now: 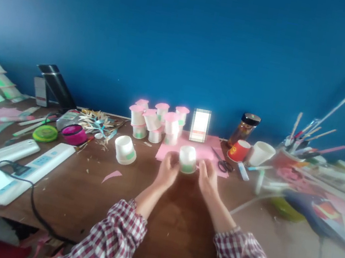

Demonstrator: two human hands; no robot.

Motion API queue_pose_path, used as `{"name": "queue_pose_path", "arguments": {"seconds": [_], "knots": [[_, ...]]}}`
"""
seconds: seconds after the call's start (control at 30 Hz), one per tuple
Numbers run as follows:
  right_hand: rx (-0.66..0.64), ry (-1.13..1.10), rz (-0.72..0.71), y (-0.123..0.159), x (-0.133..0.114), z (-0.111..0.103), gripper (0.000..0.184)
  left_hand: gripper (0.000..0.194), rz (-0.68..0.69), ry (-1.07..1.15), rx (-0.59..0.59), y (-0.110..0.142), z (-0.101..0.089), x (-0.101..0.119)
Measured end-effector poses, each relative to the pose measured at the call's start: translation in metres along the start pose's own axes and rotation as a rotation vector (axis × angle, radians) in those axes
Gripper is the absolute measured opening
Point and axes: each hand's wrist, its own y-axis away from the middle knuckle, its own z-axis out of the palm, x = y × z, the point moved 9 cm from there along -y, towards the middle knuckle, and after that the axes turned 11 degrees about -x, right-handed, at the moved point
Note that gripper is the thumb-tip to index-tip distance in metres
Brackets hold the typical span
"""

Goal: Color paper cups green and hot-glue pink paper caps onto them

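Note:
Between my two hands an upside-down white paper cup with a green patch stands at the front edge of pink paper. My left hand has its curled fingers against the cup's left side. From the right, my right hand closes in at the cup's lower rim, its fingertips at the edge. A second upturned paper cup stands to the left. Behind are stacked paper cups in two layers, topped with pink paper pieces. Scissors lie by my right hand.
A power strip with a black cord lies left, near tape measures and wood scraps. At right are a jar, a red cup, a white cup, a tool holder and a blurred glue gun.

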Motion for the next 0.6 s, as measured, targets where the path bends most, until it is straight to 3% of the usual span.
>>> {"name": "queue_pose_path", "arguments": {"seconds": [0.23,0.37,0.5,0.6], "knots": [[0.019,0.079,0.015,0.000,0.002,-0.003,0.026,0.022,-0.035,-0.078,0.035,-0.006,-0.009,-0.009],[0.108,0.081,0.001,0.002,-0.002,-0.015,0.026,0.018,-0.039,-0.110,0.152,-0.003,-0.022,-0.008],[0.234,0.038,0.020,0.005,0.001,-0.030,0.027,0.028,-0.010,-0.115,0.322,0.004,-0.037,0.000],[0.272,-0.079,0.050,0.007,0.007,-0.034,0.029,0.033,-0.009,-0.135,0.367,0.007,-0.041,0.004]]}}
